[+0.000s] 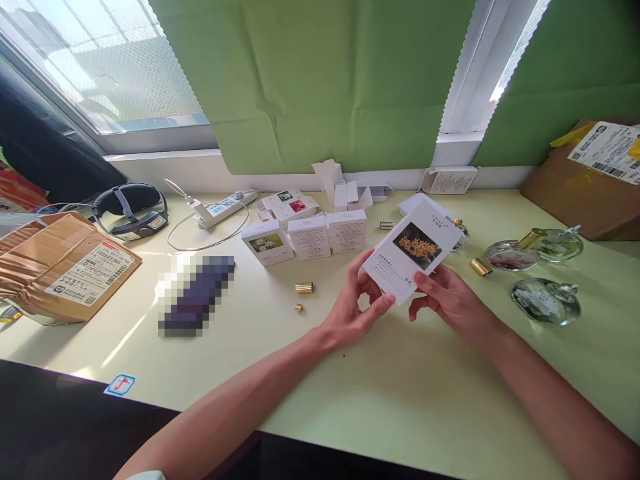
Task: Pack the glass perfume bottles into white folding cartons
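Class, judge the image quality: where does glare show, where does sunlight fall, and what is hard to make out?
In the head view, the window glares pale at upper left; a sunlit streak crosses the tabletop on the left; coarse pixel blocks mask the dark object; the orange-flower box looks fairly sharp, though its smallest print is unreadable.

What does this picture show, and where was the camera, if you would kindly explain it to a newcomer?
There is no machine here: a person works bare-handed, and a head-worn camera looks forward and down. The left hand and right hand together hold a white box printed with orange flowers. On the pale table, three other white boxes stand near the middle, with a small gold cylinder in front of them. Glass bottles are to the right. On the left are a power strip, a cardboard parcel and a dark blurred object I cannot identify.
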Available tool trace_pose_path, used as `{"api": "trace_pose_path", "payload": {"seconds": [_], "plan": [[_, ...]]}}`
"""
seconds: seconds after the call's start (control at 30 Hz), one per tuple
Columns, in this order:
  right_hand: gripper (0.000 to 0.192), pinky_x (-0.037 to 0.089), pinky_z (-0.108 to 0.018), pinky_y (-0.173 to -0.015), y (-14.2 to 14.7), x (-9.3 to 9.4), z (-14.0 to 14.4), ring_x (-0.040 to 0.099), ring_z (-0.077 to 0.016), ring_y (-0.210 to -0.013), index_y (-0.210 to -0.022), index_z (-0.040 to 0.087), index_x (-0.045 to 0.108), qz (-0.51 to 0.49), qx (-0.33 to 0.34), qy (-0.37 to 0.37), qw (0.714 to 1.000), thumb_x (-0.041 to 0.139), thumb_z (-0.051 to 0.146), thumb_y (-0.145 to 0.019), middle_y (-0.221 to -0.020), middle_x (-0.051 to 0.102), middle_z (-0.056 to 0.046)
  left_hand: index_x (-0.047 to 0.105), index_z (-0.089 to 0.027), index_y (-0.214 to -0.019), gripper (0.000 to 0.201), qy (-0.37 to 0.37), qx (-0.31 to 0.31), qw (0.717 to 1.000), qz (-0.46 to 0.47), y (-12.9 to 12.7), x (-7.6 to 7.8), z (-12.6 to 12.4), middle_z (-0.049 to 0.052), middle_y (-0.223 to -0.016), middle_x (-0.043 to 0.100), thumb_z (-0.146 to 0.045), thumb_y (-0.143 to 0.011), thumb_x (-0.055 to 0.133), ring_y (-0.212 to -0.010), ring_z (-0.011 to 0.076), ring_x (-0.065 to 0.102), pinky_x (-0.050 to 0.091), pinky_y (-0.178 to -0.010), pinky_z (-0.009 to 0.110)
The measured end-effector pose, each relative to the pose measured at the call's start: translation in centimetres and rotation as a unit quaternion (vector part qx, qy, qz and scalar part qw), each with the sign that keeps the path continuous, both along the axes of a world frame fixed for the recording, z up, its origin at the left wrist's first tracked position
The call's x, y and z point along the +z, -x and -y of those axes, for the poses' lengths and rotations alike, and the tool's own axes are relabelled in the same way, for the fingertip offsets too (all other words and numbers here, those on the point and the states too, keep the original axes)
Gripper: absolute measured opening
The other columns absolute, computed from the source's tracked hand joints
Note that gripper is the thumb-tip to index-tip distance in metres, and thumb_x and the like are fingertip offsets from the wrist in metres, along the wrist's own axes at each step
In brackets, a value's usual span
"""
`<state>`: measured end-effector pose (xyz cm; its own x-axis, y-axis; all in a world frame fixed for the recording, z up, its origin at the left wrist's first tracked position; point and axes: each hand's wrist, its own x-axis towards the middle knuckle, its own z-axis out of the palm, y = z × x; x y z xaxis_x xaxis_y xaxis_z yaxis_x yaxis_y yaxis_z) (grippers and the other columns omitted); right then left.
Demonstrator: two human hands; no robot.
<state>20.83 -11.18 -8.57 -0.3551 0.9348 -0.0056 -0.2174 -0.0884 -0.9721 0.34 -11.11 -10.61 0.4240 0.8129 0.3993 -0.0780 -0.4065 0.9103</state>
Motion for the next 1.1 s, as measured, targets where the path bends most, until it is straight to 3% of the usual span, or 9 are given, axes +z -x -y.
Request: {"api": "trace_pose_path", "payload": {"seconds": [0.33, 0.63, 0.73, 0.8, 0.9, 1.03, 1.1], "plan": [[0.029, 0.061, -0.032, -0.056, 0.4, -0.1, 0.2, 0.065, -0.0248, -0.104, -0.12, 0.028, 0.053, -0.014, 0.005, 0.015, 1.0, 0.06, 0.039, -0.095, -0.126, 0.063, -0.008, 0.019, -0.032, -0.147, 0.072, -0.039, 0.023, 0.999, 0.013, -0.1, -0.5, -0.3, 0.007, -0.11, 0.06, -0.032, -0.092, 0.064, -0.081, 0.0126, 0.056, 0.049, -0.069, 0.028], [0.039, 0.06, -0.032, -0.057, 0.6, -0.4, 0.5, 0.065, -0.0238, -0.104, -0.133, 0.03, 0.048, -0.033, 0.046, 0.042, 0.998, 0.057, 0.041, -0.096, -0.131, 0.061, -0.009, 0.022, -0.033, -0.14, 0.073, -0.071, 0.056, 0.996, -0.003, 0.1, -1.4, -0.7, 0.006, -0.117, 0.052, -0.039, -0.085, 0.071, -0.078, 0.0106, 0.053, 0.05, -0.069, 0.028], [0.041, 0.06, -0.032, -0.059, 0.2, -0.2, 0.4, 0.066, -0.0223, -0.097, -0.133, 0.03, 0.052, -0.012, 0.056, 0.031, 0.998, 0.059, 0.041, -0.095, -0.127, 0.063, -0.009, 0.024, -0.033, -0.14, 0.08, -0.095, 0.051, 0.994, -0.02, 0.6, -1.0, -1.0, 0.008, -0.126, 0.047, -0.049, -0.08, 0.074, -0.094, 0.0167, 0.053, 0.05, -0.076, 0.031], [0.04, 0.061, -0.033, -0.06, -0.2, 0.0, 0.3, 0.067, -0.0218, -0.093, -0.131, 0.029, 0.055, 0.016, 0.08, 0.031, 0.996, 0.061, 0.041, -0.093, -0.123, 0.065, -0.009, 0.023, -0.032, -0.144, 0.077, -0.1, 0.041, 0.994, -0.011, 0.9, -0.6, -1.2, 0.009, -0.125, 0.046, -0.06, -0.084, 0.063, -0.101, 0.0203, 0.051, 0.049, -0.082, 0.034], [0.042, 0.061, -0.033, -0.059, -0.9, 0.2, 0.2, 0.069, -0.0218, -0.087, -0.13, 0.029, 0.058, 0.075, 0.128, 0.044, 0.988, 0.064, 0.042, -0.091, -0.109, 0.07, -0.007, 0.024, -0.032, -0.148, 0.064, -0.073, 0.048, 0.996, 0.022, 1.4, 0.2, -1.6, 0.007, -0.114, 0.049, -0.061, -0.094, 0.043, -0.094, 0.0184, 0.051, 0.047, -0.083, 0.035], [0.056, 0.057, -0.028, -0.054, -1.4, 0.1, 0.2, 0.07, -0.0218, -0.085, -0.138, 0.034, 0.051, 0.173, 0.189, 0.063, 0.965, 0.069, 0.044, -0.086, -0.104, 0.073, -0.005, 0.029, -0.033, -0.147, 0.057, -0.001, 0.099, 0.995, -0.001, 1.6, 0.6, -2.2, 0.005, -0.116, 0.049, -0.046, -0.096, 0.05, -0.092, 0.015, 0.052, 0.047, -0.085, 0.032], [0.065, 0.055, -0.026, -0.053, -1.4, 0.0, 0.3, 0.07, -0.0204, -0.083, -0.146, 0.034, 0.042, 0.211, 0.206, 0.065, 0.953, 0.068, 0.045, -0.087, -0.106, 0.074, -0.005, 0.039, -0.029, -0.14, 0.049, 0.026, 0.133, 0.99, -0.048, 1.5, 0.5, -2.4, 0.005, -0.117, 0.051, -0.04, -0.096, 0.053, -0.095, 0.0152, 0.053, 0.047, -0.085, 0.03]]}}
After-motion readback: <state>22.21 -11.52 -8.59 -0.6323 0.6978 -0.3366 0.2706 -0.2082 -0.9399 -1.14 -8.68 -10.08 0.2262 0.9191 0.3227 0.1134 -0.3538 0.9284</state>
